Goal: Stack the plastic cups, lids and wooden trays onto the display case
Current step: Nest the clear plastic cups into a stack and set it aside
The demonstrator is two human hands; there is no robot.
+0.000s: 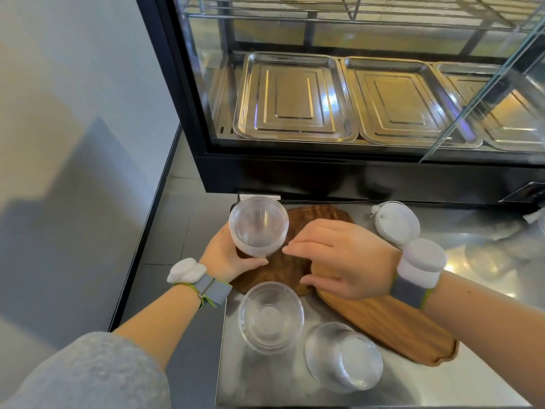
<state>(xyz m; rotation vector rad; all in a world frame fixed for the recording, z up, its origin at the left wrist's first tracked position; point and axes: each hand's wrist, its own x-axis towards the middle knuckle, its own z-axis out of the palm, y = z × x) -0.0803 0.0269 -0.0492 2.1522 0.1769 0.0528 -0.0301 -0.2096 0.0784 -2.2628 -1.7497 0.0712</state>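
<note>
Fingers (250, 262) of the left hand (225, 256) wrap the lower wall of a clear plastic cup (258, 225), gripping it upright with its open mouth toward the camera, above the near-left part of a dark wooden tray (318, 215). The right hand (339, 258) is spread and loose, palm down, holding nothing; its fingertips point at the held cup and hover over the seam where the dark tray meets a lighter wooden tray (392, 326). Whether they touch the wood cannot be told. Each wrist carries a grey band with a white puck-shaped device.

Nearest the viewer, on the steel counter (265, 385), a second clear cup (343, 357) lies tilted with its frosted base turned up and to the right. Just beyond it a third clear cup (270, 315) stands upright, mouth open, apart from its neighbour and close to the near edge of the dark tray. All three cups are transparent, round and tapered. The lighter tray is oblong with a raised rim and runs diagonally from beneath the right hand toward the near right; the dark tray shows strong grain and rounded corners.

Farther right, a white lid (396, 221) with a small tab rests on the counter, well apart from the cups. Behind everything stands the black-framed glass display case (188, 93), with three steel pans (295, 97) side by side on its floor beneath wire racks.
</note>
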